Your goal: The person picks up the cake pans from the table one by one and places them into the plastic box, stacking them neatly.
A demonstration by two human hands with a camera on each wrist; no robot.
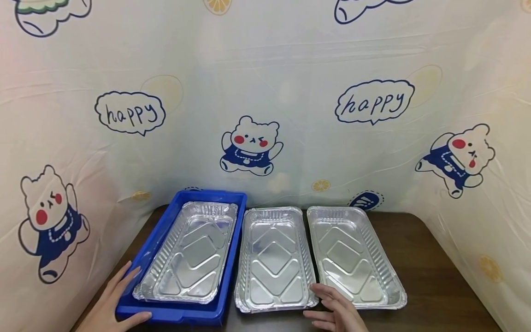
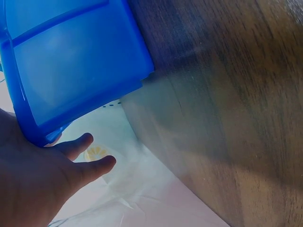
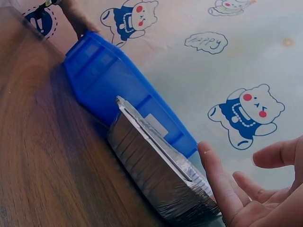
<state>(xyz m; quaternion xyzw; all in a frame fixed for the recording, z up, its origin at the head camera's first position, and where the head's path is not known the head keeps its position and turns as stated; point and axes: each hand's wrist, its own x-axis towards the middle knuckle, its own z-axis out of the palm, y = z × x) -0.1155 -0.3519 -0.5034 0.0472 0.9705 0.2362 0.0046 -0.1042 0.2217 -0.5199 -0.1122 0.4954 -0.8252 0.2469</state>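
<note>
A blue plastic tray (image 1: 172, 315) lies at the left of the table with a foil pan (image 1: 199, 252) inside it. My left hand (image 1: 111, 304) rests against the tray's near left corner, its thumb by the front wall and its fingers along the left side. In the left wrist view two fingers (image 2: 97, 170) stretch out past the tray's rim, fairly straight. My right hand (image 1: 335, 310) is at the near right corner of the middle foil pan (image 1: 274, 258), fingers spread and loosely bent, holding nothing. Whether it touches that pan is unclear.
Another foil pan (image 1: 352, 251) sits to the right of the middle one, a narrow gap between them. All stand on a dark wooden table (image 1: 431, 272). A pale curtain (image 1: 298, 161) printed with bears closes off the back and both sides.
</note>
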